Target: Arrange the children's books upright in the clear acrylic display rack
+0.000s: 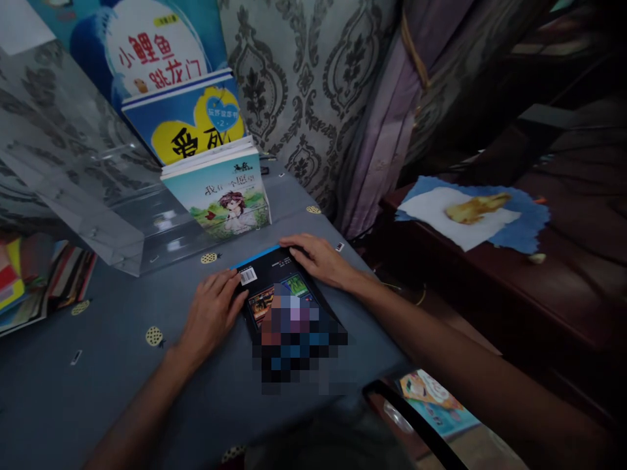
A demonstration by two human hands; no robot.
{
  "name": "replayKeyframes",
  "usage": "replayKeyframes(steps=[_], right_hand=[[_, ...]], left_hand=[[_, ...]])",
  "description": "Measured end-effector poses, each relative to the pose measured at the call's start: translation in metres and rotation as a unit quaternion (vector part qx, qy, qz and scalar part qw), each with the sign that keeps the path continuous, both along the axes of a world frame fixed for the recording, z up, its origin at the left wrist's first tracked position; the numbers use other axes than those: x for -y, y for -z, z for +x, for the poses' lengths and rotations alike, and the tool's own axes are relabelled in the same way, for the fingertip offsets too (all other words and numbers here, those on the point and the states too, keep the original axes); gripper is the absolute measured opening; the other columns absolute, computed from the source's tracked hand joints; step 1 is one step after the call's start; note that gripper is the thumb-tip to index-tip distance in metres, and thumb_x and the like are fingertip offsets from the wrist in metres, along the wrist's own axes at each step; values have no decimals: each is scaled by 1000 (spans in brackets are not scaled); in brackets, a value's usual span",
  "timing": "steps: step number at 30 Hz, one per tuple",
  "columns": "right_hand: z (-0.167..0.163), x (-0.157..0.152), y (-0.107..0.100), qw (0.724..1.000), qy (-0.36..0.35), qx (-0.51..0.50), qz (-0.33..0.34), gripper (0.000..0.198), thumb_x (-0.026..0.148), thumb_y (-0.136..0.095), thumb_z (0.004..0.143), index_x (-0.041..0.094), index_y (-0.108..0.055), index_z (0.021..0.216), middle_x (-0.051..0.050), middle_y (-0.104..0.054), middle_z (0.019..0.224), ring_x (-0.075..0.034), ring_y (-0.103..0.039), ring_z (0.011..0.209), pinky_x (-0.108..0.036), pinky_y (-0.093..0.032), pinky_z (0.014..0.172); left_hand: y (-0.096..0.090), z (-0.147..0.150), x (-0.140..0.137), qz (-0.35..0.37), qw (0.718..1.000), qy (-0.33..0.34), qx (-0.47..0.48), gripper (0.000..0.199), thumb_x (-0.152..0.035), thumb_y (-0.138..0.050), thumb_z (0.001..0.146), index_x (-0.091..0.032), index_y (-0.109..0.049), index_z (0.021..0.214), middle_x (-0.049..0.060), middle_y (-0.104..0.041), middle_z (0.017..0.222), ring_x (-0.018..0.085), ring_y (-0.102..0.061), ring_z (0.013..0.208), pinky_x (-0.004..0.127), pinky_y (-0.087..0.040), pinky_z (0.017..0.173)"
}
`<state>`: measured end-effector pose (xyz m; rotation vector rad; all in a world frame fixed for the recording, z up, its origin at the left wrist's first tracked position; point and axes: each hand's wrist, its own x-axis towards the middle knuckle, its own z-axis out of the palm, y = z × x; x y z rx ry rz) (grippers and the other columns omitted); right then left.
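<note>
black book lies flat on the gray surface, barcode up, between your left hand and right hand. your fingers rest at its far corners; whether they grip it, i cannot tell.

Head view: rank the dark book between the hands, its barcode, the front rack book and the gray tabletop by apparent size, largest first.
1. Gray tabletop
2. Dark book and front rack book: close in size, with camera nearness differing, so unranked
3. Barcode
</note>
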<state>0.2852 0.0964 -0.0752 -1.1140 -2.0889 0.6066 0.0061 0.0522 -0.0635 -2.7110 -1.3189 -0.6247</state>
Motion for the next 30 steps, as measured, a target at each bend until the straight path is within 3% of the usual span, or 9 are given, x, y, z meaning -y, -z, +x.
replayKeyframes(steps=[5,9,14,19,27,30], right_hand=[[0,1,-2,1000,9,-27,-14,34,21,-41,99,21,-59,129,-8,-72,122,-22,-63,116,-43,-48,102],[1,1,-4,997,19,-67,-39,37,22,-42,99,20,-53,135,-8,-74,118,-21,-67,110,-40,-51,97],[0,-3,0,991,34,-124,-43,37,26,-39,101,18,-50,135,-11,-74,118,-21,-69,110,-41,-52,97],[-1,-6,2,987,41,-148,-53,36,26,-37,101,20,-51,134,-11,-73,119,-20,-70,109,-42,-53,98],[0,-5,2,990,49,-125,-41,37,33,-36,103,20,-51,135,-10,-73,118,-21,-68,113,-43,-50,101],[0,-5,3,990,51,-127,-40,37,34,-36,103,21,-51,135,-9,-73,118,-21,-68,111,-42,-51,99]], left_hand=[[-15,19,-14,-25,999,20,-15,27,-35,-43,103,-18,-63,107,10,-69,108,26,-62,101,41,-50,89],[-26,31,-23,-43,996,3,-78,27,-34,-44,102,-18,-66,97,7,-66,89,25,-61,85,39,-50,82],[-31,52,-30,-45,990,38,-132,24,-23,-42,102,-16,-63,112,9,-68,101,25,-60,94,39,-49,86],[-32,78,-40,-39,986,46,-157,28,-20,-37,103,-16,-64,97,8,-65,90,24,-59,88,38,-49,82],[-17,87,-51,-41,989,116,-87,30,-20,-38,102,-16,-64,116,10,-68,114,24,-60,102,42,-51,92],[-14,82,-46,-52,986,131,-84,33,-25,-39,103,-17,-60,128,11,-64,130,26,-58,116,46,-48,100]])
